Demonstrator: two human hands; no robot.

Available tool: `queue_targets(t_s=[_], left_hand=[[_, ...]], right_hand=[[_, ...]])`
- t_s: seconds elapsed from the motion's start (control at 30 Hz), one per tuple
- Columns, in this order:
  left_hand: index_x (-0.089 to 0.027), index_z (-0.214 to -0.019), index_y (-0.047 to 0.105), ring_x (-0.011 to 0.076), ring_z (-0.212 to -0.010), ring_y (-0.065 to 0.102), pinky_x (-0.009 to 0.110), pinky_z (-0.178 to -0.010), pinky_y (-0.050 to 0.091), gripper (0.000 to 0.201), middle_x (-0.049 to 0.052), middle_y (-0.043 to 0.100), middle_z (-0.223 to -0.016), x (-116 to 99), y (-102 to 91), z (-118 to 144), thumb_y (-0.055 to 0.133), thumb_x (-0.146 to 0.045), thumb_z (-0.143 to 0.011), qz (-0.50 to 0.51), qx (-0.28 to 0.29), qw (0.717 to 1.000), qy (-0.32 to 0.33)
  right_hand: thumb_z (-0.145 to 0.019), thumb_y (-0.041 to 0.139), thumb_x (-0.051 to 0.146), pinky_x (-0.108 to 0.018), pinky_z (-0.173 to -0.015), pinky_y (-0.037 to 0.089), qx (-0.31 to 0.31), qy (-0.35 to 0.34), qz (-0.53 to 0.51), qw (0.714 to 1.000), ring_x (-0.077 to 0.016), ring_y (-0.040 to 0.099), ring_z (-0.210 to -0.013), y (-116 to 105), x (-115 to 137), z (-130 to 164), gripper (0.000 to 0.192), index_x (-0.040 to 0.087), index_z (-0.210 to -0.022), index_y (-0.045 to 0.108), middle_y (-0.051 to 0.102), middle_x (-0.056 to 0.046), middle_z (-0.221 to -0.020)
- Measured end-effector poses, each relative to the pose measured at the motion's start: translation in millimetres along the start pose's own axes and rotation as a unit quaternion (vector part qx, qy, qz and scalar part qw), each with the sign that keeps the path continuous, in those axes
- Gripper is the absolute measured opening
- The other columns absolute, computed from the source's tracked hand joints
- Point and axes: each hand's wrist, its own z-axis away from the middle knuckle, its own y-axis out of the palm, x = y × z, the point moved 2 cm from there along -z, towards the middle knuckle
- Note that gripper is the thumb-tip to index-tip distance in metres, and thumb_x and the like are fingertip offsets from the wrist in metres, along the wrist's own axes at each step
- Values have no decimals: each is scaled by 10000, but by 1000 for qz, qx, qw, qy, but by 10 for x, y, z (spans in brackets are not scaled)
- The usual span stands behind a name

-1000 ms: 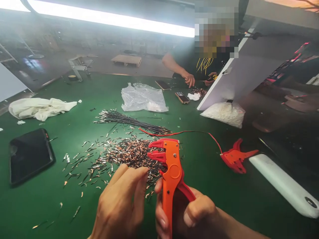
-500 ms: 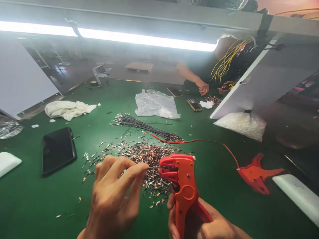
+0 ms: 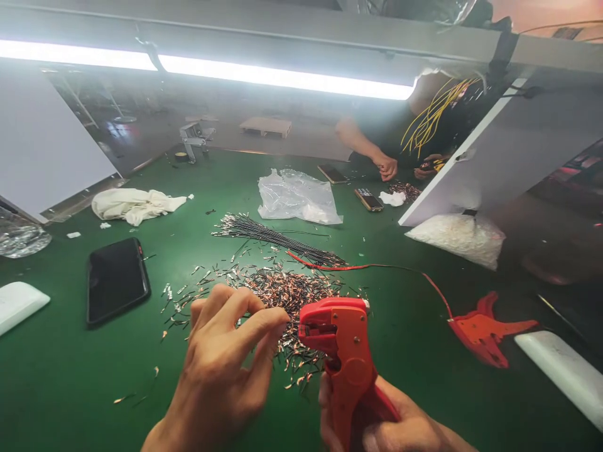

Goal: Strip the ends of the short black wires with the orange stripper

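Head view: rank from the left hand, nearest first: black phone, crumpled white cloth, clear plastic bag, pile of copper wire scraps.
From the left hand:
1. Pile of copper wire scraps, right at the fingertips.
2. Black phone, to the left.
3. Clear plastic bag, farther up the green table.
4. Crumpled white cloth, far left; close to the bag's distance.

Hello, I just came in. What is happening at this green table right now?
A person is working on small wire pieces. The right hand grips an orange plastic wire stripper by its handles. The left hand pinches a short thin wire piece at the tool's head. Behind them lies a pile of short copper-tipped wire pieces on the green table, beside a bundle of long black wires. Another person's hand works at the far edge.
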Motion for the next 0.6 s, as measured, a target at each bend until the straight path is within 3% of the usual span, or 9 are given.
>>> queue_targets(t_s=[0.13, 0.27, 0.43, 0.6], left_hand=[[-229, -910, 628, 189, -769, 445, 341, -678, 270, 197, -3, 550, -741, -29, 1, -20, 576, -39, -900, 15, 5, 1000, 2], [-225, -905, 630, 190, -771, 437, 343, -688, 279, 196, 1, 540, -734, -31, 17, -4, 557, -43, -911, 27, 7, 999, -18], [-225, -929, 622, 179, -761, 444, 336, -692, 292, 192, -11, 563, -739, -21, 48, 40, 564, -42, -918, 43, 24, 999, -15], [-225, -934, 610, 169, -731, 446, 329, -684, 305, 185, -21, 565, -719, 32, 82, 79, 542, -53, -937, 45, 18, 998, -34]], right_hand=[[-747, 774, 408, -244, -563, 291, 14, -30, 25, 999, -99, 400, -589, 9, 7, -34, 466, 110, -1058, 595, 551, -6, -721], [-783, 748, 518, -253, -559, 314, 33, -10, 74, 997, -109, 422, -596, -41, 9, -47, 447, 133, -948, 589, 504, 1, -699], [-839, 712, 493, -232, -543, 319, 48, -50, 63, 996, -91, 383, -576, -90, -77, -40, 374, 159, -826, 545, 427, 22, -677], [-825, 689, 600, -228, -508, 272, 29, -40, 93, 994, -70, 347, -525, -31, -99, -20, 468, 155, -796, 547, 419, 34, -646]])
